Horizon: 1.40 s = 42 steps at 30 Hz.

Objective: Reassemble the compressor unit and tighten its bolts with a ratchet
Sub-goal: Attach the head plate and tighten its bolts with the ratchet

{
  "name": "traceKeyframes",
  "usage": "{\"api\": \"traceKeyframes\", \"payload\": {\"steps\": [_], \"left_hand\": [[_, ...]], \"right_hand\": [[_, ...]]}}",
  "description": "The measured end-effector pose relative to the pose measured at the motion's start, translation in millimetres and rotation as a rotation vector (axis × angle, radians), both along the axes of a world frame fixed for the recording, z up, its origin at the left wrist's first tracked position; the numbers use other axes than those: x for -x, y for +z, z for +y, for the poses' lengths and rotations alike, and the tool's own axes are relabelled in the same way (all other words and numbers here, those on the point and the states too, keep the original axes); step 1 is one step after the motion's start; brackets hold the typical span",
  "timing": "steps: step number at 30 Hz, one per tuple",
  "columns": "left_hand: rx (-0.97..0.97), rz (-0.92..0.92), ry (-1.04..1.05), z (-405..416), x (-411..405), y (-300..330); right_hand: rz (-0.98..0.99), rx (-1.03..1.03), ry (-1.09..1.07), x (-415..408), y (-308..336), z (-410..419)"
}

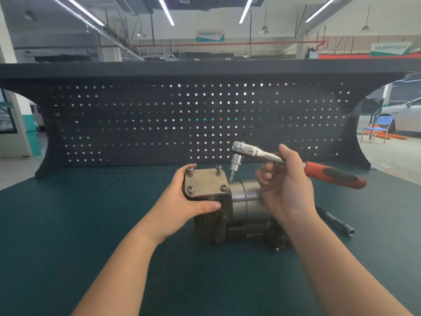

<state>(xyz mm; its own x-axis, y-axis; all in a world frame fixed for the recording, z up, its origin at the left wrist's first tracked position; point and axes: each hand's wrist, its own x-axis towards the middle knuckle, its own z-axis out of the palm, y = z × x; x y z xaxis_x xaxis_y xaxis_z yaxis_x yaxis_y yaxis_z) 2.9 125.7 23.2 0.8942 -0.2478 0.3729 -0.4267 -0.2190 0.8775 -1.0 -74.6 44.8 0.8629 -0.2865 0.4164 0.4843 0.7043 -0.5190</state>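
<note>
I see the compressor unit [237, 210] standing on the green surface [68, 224], its square top plate [206, 182] carrying four bolts [190, 190]. My left hand [182, 201] grips the plate end, thumb in front. My right hand [284, 185] holds the ratchet [296, 163] by its shaft, bit tip hovering just beside the plate's far right corner. A dark socket extension [335, 221] lies to the right.

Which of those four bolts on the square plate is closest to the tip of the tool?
The far right bolt, at the plate's back corner beside the ratchet's bit tip. The other three sit farther off: far left, near left and near right.
</note>
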Motion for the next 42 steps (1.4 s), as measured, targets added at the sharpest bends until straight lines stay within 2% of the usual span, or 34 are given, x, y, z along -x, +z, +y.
{"api": "traceKeyframes", "payload": {"steps": [3, 7, 13, 16, 20, 22, 24, 42], "left_hand": [[0.051, -0.039, 0.086, -14, 5, -8], [0.030, -0.157, 0.360, -49, 16, -21], [0.026, -0.268, 0.625, -93, 23, -25], [0.058, -0.320, 0.634, -99, 22, -28], [-0.058, -0.613, 0.630, -95, 17, -31], [-0.060, -0.666, 0.545, -92, 13, -32], [-0.038, -0.645, 0.483, -89, 11, -33], [-0.020, -0.597, 0.478, -88, 10, -34]], "right_hand": [[0.011, 0.059, -0.077, -6, 1, -3], [0.064, 0.000, -0.149, -8, 1, -6], [0.044, -0.148, -0.074, 9, 3, -8], [0.011, -0.120, -0.081, 18, 9, -6], [-0.029, -0.046, -0.145, 30, 3, -7], [-0.043, -0.018, -0.177, 35, -4, -7], [-0.049, -0.011, -0.203, 38, -8, -5], [-0.058, -0.024, -0.266, 40, -8, 1]]}}
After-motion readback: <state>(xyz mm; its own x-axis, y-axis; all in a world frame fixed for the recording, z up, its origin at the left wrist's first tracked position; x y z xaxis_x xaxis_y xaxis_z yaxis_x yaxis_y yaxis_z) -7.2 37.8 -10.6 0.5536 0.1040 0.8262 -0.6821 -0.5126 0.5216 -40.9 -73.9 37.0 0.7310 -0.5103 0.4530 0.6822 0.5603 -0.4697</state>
